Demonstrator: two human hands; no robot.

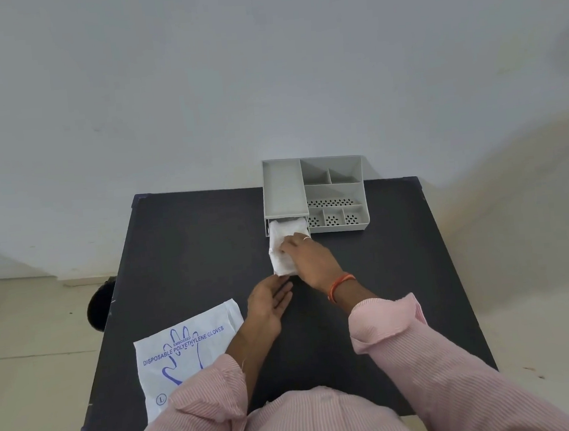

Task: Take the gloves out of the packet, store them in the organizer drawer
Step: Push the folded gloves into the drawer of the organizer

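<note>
Sitting at a dark table (189, 244), facing a pale wall, pink striped sleeves pushed back from both wrists. Standing at the far edge, right of centre: a grey organizer (336, 190) with a long flat tray on its left, open compartments on its right, and perforated floors in the nearer cells. Jutting toward the near side from under that left tray: the drawer (274, 250), pulled out, its left wall showing as a thin grey edge.

Lying in the drawer: the gloves (283, 246), a crumpled white wad filling it from the organizer's front face to the drawer's near end. Pressing down on the wad from the right: the right hand (309, 259), palm down, fingers bent and close together with their tips on the plastic near the far half of the drawer, not closing round it. Showing on one finger a thin ring, and on the wrist an orange thread band (340, 286).

Resting just near the drawer's front: the left hand (270, 302), palm turned up and to the right, fingers straight and lying side by side, tips touching or almost touching the drawer's near end; hard telling which. Holding nothing.

Lying flat at the near left of the table: the packet (184, 347), white with blue print of a hand outline and "DISPOSABLE POLYETHYLENE GLOVES", its near right corner hidden under the left sleeve, its left edge overhanging the table. Well apart from the drawer.
</note>
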